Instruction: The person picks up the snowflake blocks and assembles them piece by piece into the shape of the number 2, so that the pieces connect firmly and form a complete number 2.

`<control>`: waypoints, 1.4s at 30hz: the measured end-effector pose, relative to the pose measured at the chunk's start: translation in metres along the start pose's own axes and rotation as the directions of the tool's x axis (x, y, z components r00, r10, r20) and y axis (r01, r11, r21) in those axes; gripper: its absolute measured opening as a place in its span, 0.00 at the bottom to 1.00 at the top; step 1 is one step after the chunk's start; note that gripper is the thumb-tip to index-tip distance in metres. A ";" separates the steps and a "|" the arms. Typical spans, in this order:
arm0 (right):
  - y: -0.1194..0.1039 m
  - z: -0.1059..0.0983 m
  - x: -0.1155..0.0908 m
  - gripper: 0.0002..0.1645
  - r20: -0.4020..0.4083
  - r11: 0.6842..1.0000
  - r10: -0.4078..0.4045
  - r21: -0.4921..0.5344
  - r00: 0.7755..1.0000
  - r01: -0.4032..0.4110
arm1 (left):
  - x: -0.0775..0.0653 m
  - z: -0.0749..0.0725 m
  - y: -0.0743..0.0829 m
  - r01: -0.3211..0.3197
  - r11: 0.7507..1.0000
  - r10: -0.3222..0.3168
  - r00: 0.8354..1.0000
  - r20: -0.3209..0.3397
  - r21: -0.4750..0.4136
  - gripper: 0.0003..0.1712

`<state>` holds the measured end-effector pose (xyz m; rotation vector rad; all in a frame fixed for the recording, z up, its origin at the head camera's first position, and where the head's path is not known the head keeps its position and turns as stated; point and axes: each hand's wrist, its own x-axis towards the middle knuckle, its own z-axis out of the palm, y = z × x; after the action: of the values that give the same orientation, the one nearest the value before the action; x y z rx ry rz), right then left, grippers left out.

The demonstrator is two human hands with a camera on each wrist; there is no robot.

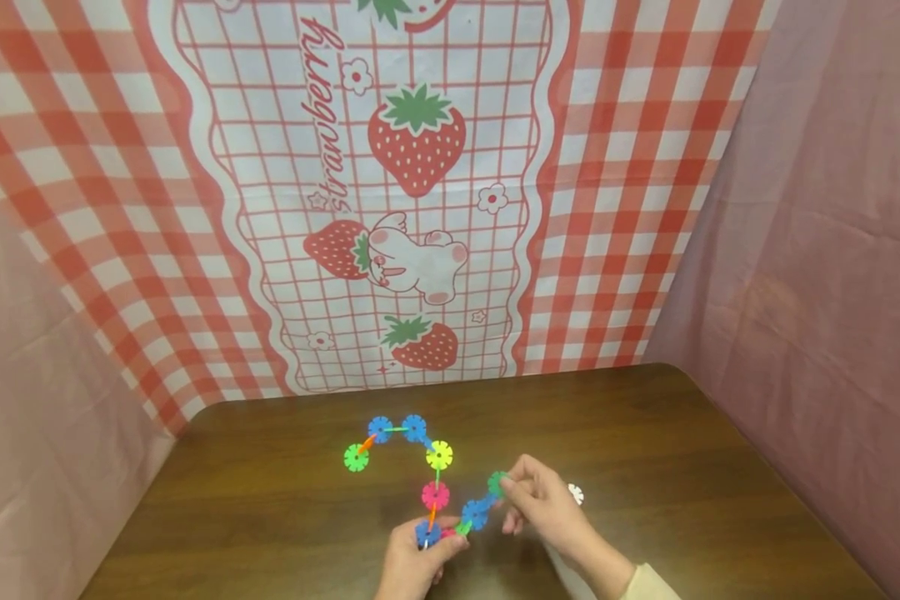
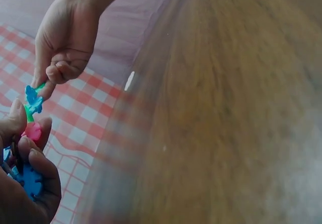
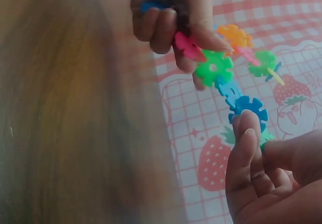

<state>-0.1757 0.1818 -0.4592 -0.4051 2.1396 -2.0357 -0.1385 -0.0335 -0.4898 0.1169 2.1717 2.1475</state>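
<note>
A chain of coloured notched plastic discs hangs between both hands above the brown table. My left hand (image 1: pixel 414 560) grips its lower part, near a dark blue disc (image 1: pixel 427 534) and a pink disc (image 3: pixel 189 46). At the other end my right hand (image 1: pixel 546 504) pinches a green disc (image 1: pixel 498 483). Between the hands run a light green disc (image 3: pixel 214 68) and blue discs (image 1: pixel 476 514). From the left hand the chain also rises through a pink disc (image 1: pixel 435 495), a yellow disc (image 1: pixel 439 455) and blue ones to a green end disc (image 1: pixel 356 457).
A white disc (image 1: pixel 576 494) lies on the table (image 1: pixel 270 483) beyond the right hand. Behind the table hangs a red-and-white checked strawberry cloth (image 1: pixel 622 167). Plain pink cloth (image 1: pixel 817 250) hangs at both sides.
</note>
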 end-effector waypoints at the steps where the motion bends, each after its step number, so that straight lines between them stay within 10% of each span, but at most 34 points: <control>1: 0.001 0.000 0.000 0.15 0.005 1.000 0.005 0.017 1.000 -0.006 | 0.000 0.000 0.001 0.000 1.000 0.000 1.000 -0.004 0.003 0.17; 14: 0.002 0.006 -0.001 0.17 -0.001 0.998 -0.032 0.050 0.999 0.032 | 0.002 0.002 -0.002 0.002 1.000 -0.002 1.000 0.001 -0.023 0.17; 24: -0.003 -0.006 0.004 0.17 -0.075 0.956 -0.069 -0.290 0.995 0.044 | 0.003 0.001 0.002 -0.023 0.999 0.023 1.000 -0.003 -0.029 0.18; 28: 0.000 -0.031 0.005 0.13 -0.163 0.873 -0.083 -0.488 0.983 -0.007 | 0.004 -0.003 0.001 -0.013 1.000 0.013 1.000 -0.003 -0.017 0.18; 37: 0.015 -0.074 -0.005 0.13 -0.192 0.460 -0.107 -0.880 0.976 -0.122 | 0.005 -0.009 -0.001 -0.005 1.000 0.005 1.000 -0.012 0.026 0.20; 42: 0.022 -0.077 -0.008 0.16 -0.211 0.416 -0.105 -0.897 0.972 -0.150 | 0.005 -0.008 -0.002 0.002 1.000 -0.002 1.000 -0.007 0.020 0.20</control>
<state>-0.1930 0.2579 -0.4771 -0.2201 3.2329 -0.6490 -0.1444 -0.0412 -0.4919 0.1095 2.1969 2.1284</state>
